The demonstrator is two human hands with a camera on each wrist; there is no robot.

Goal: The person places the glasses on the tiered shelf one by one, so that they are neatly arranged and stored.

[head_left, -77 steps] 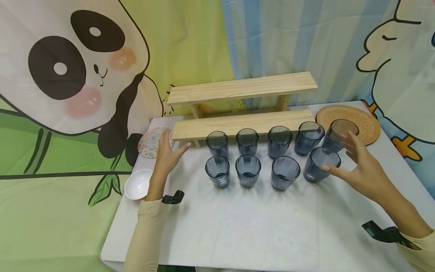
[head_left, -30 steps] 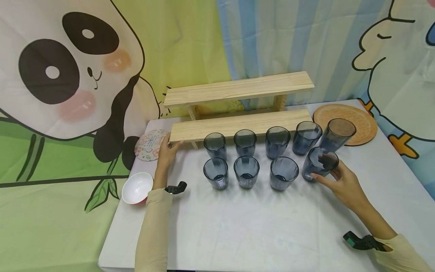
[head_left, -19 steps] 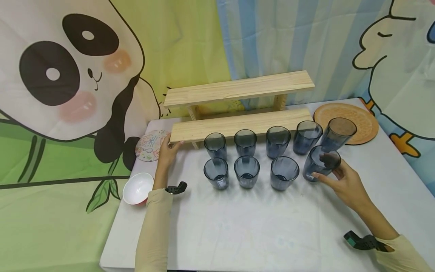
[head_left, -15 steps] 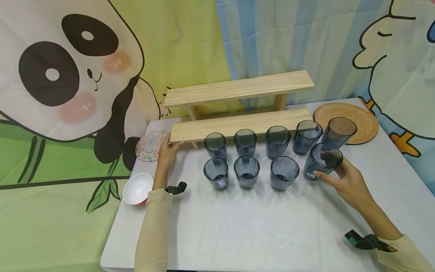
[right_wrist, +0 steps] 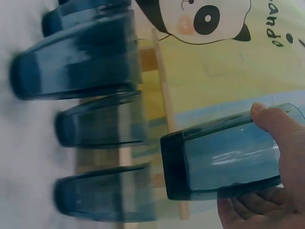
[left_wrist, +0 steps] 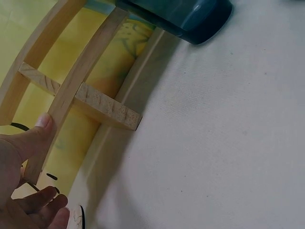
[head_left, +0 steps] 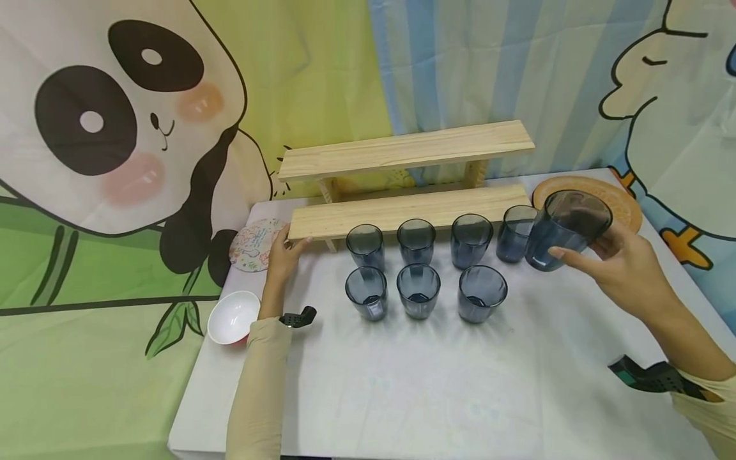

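In the head view my right hand (head_left: 638, 271) grips a smoky blue drinking glass (head_left: 553, 237), tilted and raised off the table. The right wrist view shows the thumb on one side of this glass (right_wrist: 224, 160) and curled fingers on the other. My left hand (head_left: 282, 259) holds the left end of the two-tier wooden shelf's lower board (head_left: 402, 211). Its thumb presses on the board (left_wrist: 62, 107) in the left wrist view. Between the hands, more glasses stand upright in two rows: a front glass (head_left: 482, 294) and a back glass (head_left: 471, 239) are among them. The held glass covers the back row's right end.
A round orange-brown mat (head_left: 623, 207) lies at the back right, partly behind the held glass. At the left edge are a white bowl (head_left: 232, 317) and a flowered round mat (head_left: 253, 246). The shelf's upper board (head_left: 408, 150) stands against a printed curtain (head_left: 322, 70).
My left hand has come forward to the shelf's end and stayed there. My right hand has taken hold of the front-right glass and lifted it up and to the right.
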